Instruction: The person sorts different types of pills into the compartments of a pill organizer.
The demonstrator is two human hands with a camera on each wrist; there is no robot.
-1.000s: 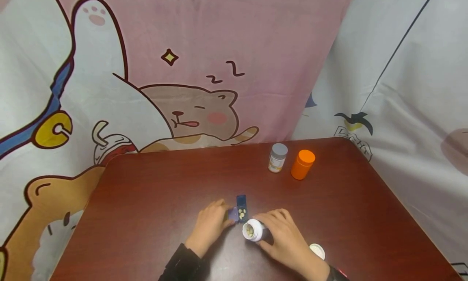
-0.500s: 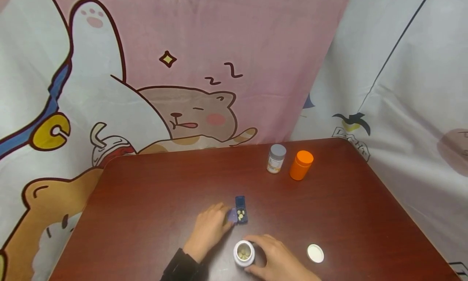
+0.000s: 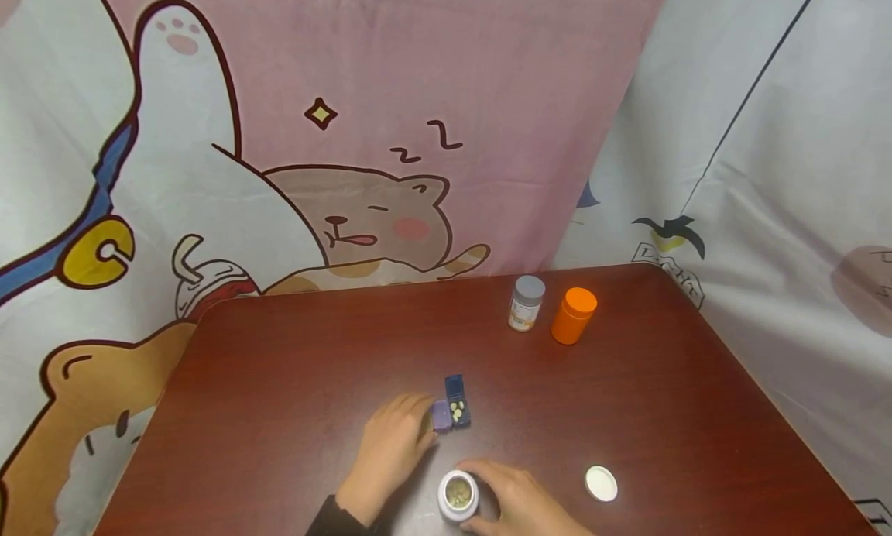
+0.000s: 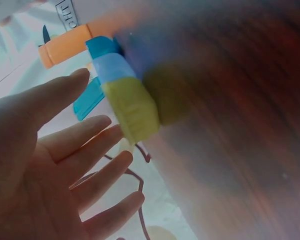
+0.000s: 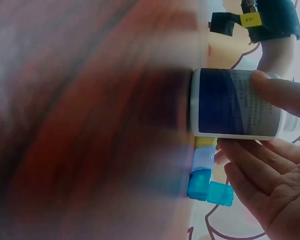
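Observation:
A small pill organizer (image 3: 458, 422) lies on the table, its dark blue compartment's lid raised and several pale tablets (image 3: 457, 410) inside. Purple and yellow sections adjoin it. My left hand (image 3: 393, 441) is beside its left end; in the left wrist view the fingers are spread and relaxed near the yellow section (image 4: 132, 107), and I cannot tell whether they touch. My right hand (image 3: 512, 496) grips an uncapped white pill bottle (image 3: 443, 508) between thumb and fingers. It stands upright, with tablets visible inside. The right wrist view shows its blue label (image 5: 220, 102).
A white cap (image 3: 601, 483) lies to the right of my right hand. Farther back stand a grey-capped white bottle (image 3: 526, 304) and an orange bottle (image 3: 574, 317). The reddish-brown table (image 3: 313, 350) ends at a cartoon-printed cloth (image 3: 516, 133).
My right hand has brought the bottle from a tilt beside the organizer to upright, nearer me. My left hand has drawn back slightly, and the organizer has turned a little.

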